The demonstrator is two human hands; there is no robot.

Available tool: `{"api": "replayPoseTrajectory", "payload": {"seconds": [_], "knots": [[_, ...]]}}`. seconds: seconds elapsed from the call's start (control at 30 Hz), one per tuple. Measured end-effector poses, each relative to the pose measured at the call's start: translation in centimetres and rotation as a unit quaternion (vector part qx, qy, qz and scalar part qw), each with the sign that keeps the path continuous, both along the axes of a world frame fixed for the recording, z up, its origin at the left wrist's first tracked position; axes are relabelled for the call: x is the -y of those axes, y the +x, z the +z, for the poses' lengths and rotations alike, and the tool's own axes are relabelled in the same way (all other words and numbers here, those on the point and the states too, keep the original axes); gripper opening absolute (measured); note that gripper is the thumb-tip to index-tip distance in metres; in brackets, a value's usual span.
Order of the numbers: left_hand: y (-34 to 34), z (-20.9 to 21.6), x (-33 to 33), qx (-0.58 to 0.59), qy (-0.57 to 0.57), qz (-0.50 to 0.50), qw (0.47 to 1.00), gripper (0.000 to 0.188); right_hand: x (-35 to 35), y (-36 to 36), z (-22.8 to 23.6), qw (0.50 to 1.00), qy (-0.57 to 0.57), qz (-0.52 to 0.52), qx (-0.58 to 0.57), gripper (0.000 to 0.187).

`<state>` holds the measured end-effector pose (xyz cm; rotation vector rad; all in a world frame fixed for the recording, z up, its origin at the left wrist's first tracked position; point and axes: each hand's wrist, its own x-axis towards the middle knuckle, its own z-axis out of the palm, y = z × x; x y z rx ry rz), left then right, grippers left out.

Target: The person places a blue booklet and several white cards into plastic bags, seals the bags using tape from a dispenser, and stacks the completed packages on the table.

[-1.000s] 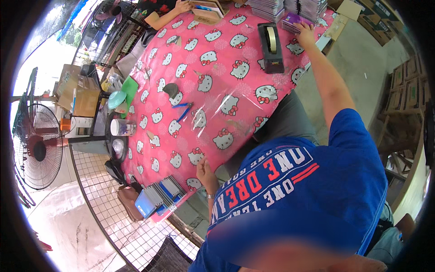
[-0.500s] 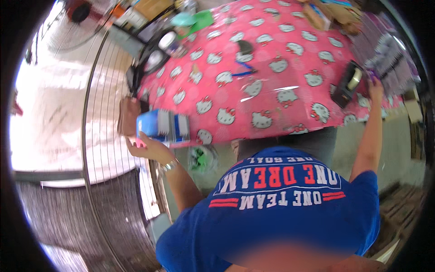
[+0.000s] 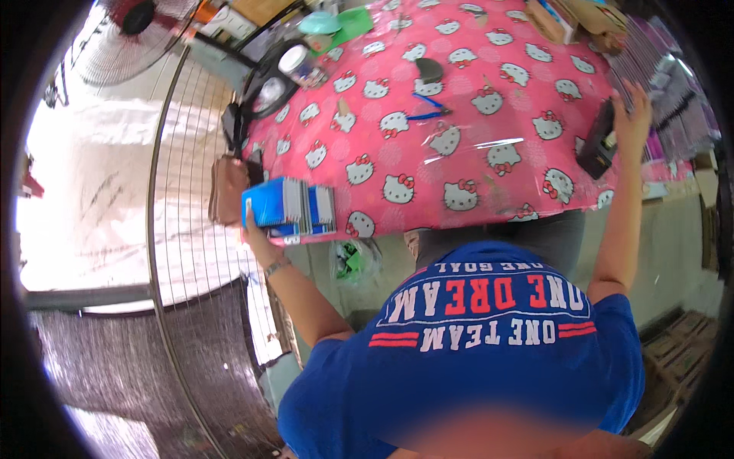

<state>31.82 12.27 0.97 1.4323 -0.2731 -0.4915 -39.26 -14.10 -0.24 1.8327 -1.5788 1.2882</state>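
Note:
At the near left corner of the table, several blue-covered booklets [image 3: 265, 200] with ridged pale edges stand packed in a row. My left hand [image 3: 256, 231] is closed round the row's left end, thumb against a blue cover; its other fingers are mostly hidden. On the right, my right hand [image 3: 633, 115] is held with its fingers spread, holding nothing that I can see. It is beside a black tape dispenser [image 3: 595, 157] and partly covers it. A heap of purple and grey striped packs [image 3: 677, 96] lies just beyond that hand.
A pink cat-print cloth [image 3: 428, 172] covers the table. Blue-handled pliers [image 3: 428, 112] and a dark rounded piece [image 3: 430, 70] lie mid-table. Far left are a white-lidded jar [image 3: 297, 63] and a teal bowl [image 3: 319, 23]. A wire rack [image 3: 183, 176] and a fan [image 3: 126, 38] stand left.
My left hand has closed in on the end of the blue booklets. My right hand has moved from the purple packs' near edge to beside the tape dispenser, fingers spread. The view has shifted slightly.

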Motion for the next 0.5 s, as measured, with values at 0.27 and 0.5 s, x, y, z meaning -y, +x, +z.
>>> {"api": "replayPoseTrajectory", "payload": {"seconds": [0.27,0.5], "knots": [[-8.8,4.8,4.0,0.477,0.013,-0.018,0.879,0.085,-7.1,16.2,0.7,0.946,0.161,0.263,0.097,0.046],[-23.1,-2.5,8.0,0.215,-0.029,-0.466,0.858,0.082,-12.2,24.6,-3.2,0.771,0.325,0.514,0.189,0.086]]}}
